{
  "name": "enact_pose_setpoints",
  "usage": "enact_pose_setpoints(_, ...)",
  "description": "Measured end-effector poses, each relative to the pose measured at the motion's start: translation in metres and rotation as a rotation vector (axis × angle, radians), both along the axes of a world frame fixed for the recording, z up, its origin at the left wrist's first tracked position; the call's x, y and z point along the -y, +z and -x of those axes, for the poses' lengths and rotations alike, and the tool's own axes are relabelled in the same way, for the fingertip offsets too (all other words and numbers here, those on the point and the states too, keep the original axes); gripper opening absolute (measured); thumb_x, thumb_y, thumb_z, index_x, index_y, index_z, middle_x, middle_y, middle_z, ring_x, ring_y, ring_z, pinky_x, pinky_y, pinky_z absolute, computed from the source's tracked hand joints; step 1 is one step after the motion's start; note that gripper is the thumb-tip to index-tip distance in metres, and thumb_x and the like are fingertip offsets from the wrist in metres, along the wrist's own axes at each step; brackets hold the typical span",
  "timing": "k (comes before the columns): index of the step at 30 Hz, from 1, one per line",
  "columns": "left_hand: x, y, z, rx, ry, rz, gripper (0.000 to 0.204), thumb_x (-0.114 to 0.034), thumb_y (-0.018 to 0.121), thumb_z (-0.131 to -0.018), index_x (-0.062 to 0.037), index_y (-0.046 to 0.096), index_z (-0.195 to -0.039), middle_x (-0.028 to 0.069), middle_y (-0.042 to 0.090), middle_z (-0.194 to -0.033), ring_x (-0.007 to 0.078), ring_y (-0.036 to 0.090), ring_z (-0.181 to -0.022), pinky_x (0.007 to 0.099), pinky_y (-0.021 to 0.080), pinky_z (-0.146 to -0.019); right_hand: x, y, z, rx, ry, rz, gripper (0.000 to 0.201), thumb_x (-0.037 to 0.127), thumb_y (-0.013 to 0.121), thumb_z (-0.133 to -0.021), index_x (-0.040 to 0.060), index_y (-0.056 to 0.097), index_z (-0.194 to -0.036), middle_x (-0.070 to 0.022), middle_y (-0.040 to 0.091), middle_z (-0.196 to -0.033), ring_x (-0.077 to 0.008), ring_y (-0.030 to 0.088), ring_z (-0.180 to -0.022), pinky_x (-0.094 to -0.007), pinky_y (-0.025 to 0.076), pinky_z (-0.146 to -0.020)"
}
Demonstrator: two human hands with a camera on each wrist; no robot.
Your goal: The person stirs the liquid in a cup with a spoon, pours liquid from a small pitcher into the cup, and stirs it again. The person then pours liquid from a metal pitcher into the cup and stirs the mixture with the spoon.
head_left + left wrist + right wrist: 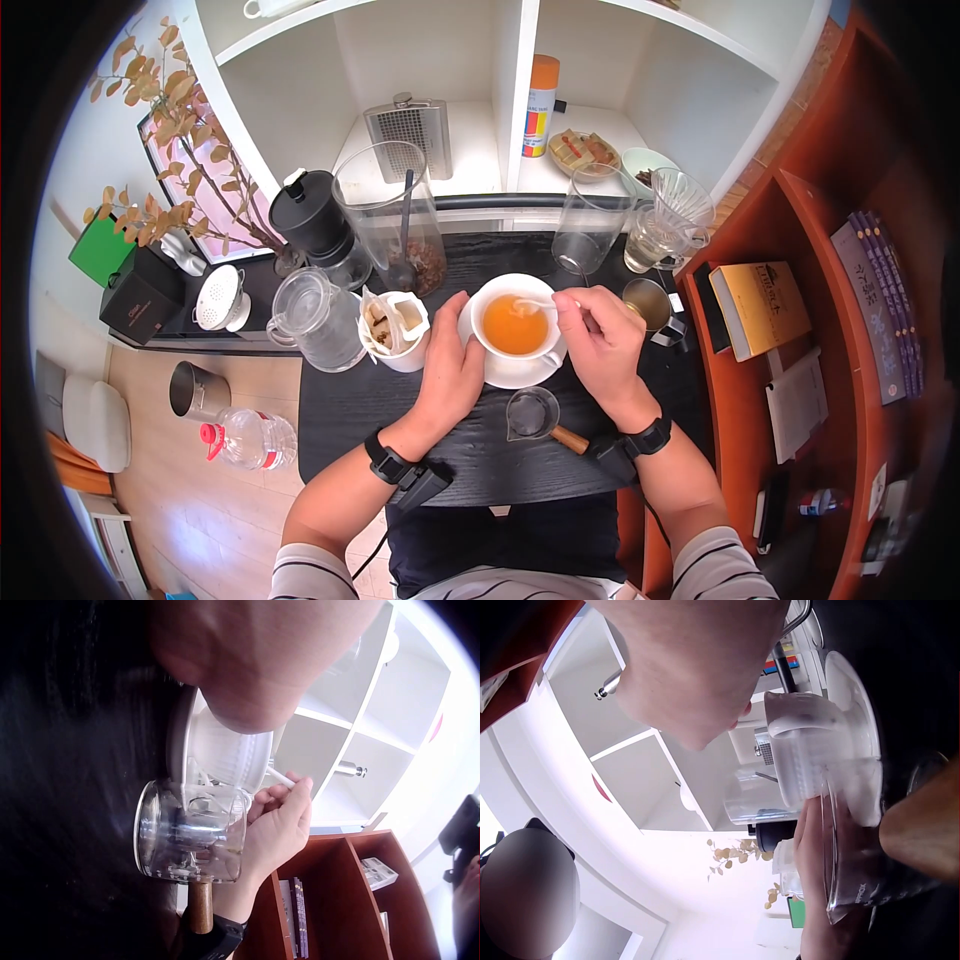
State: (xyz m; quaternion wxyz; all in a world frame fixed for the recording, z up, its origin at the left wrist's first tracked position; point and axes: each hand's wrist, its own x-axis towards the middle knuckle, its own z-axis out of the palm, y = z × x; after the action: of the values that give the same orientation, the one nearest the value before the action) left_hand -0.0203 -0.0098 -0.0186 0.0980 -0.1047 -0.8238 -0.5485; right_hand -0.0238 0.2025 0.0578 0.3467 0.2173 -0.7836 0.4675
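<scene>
A white cup (494,287) of amber liquid stands on a white saucer (512,380) in the head view. My right hand (606,340) pinches the handle of a white spoon (537,303), whose lower end dips into the liquid. In the left wrist view the spoon (280,778) slants up from the cup's rim to the fingertips. My left hand (450,366) rests at the left side of the cup and saucer, fingers mostly straight. Close in front of the saucer stands a small glass pitcher (532,414) with a wooden handle (570,440).
Left of the cup are a drip-bag cup (395,345), a glass jug (318,320), a tall glass cylinder (385,205) and a black grinder (312,215). Behind right stand another glass cylinder (590,225) and a glass dripper (683,205). A red-brown bookcase (745,420) borders the right.
</scene>
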Motion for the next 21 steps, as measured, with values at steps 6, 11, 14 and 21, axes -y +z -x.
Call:
enact_pose_setpoints(6,0.0004,-0.0001,0.0004,-0.002,-0.003,0.003,0.057,-0.001,0.055,-0.104,0.0109,0.035,-0.156,0.0272,0.053,-0.151,0.0324,0.053,-0.143,0.0400,0.041,-0.122,0.0005,-0.0084,-0.0001,0.186,0.156,0.076,0.009,0.005,0.078,-0.097,-0.0027,0.077,-0.101,-0.0087,0.073,-0.079,-0.0119,0.067,-0.064,-0.0269,0.050,-0.056)
enact_pose_setpoints(11,-0.0029,-0.0003,-0.0004,-0.049,0.015,-0.051,0.057,-0.001,0.053,-0.098,0.0114,0.040,-0.152,0.0336,0.054,-0.145,0.0465,0.056,-0.135,0.0493,0.043,-0.117,0.0022,-0.0057,0.0020,0.110,0.140,0.140,0.010,0.002,0.076,-0.099,-0.0039,0.078,-0.106,-0.0088,0.075,-0.084,-0.0116,0.072,-0.071,-0.0240,0.053,-0.061)
enact_pose_setpoints(14,-0.0029,0.0015,-0.0008,-0.038,0.020,-0.046,0.057,-0.001,0.053,-0.098,0.0115,0.040,-0.152,0.0337,0.054,-0.145,0.0466,0.056,-0.135,0.0492,0.043,-0.117,-0.0008,-0.0048,0.0029,0.100,0.111,0.167,0.011,0.001,0.075,-0.099,-0.0043,0.078,-0.109,-0.0088,0.076,-0.087,-0.0120,0.074,-0.075,-0.0233,0.055,-0.063)
enact_pose_setpoints(21,-0.0026,0.0030,-0.0011,-0.043,0.013,-0.037,0.056,-0.001,0.053,-0.098,0.0117,0.039,-0.152,0.0339,0.053,-0.145,0.0466,0.056,-0.135,0.0489,0.043,-0.116,-0.0010,-0.0031,0.0007,0.069,0.102,0.185,0.012,0.004,0.071,-0.105,-0.0044,0.077,-0.112,-0.0099,0.075,-0.088,-0.0145,0.074,-0.076,-0.0261,0.059,-0.069)
